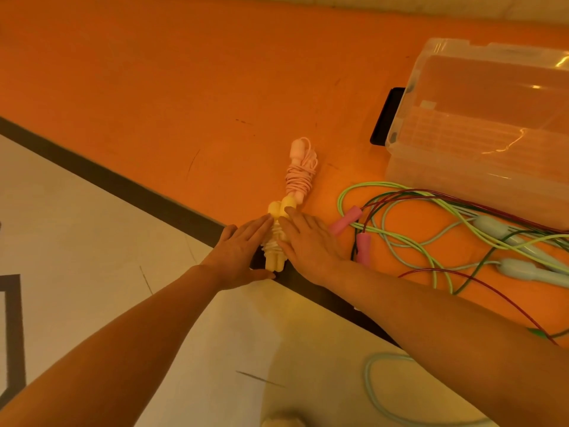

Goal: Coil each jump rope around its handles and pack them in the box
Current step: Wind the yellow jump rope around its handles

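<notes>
Head cam: I see my left hand [238, 252] and right hand [309, 241], fingers straight & released, flanking the coiled yellow rope [275, 238] on the floor [184, 87]. Pink coiled rope [300, 171] lies just beyond it. Loose ropes [431, 223] sprawl right; clear box [480, 127] farthest.

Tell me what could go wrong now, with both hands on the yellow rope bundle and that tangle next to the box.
The yellow rope bundle lies between flat, open hands; nothing grips it, so its coils may loosen when lifted. The loose ropes beside the clear box cross one another, so pulling one could drag the others. The pink bundle lies just beyond and could get knocked.
</notes>
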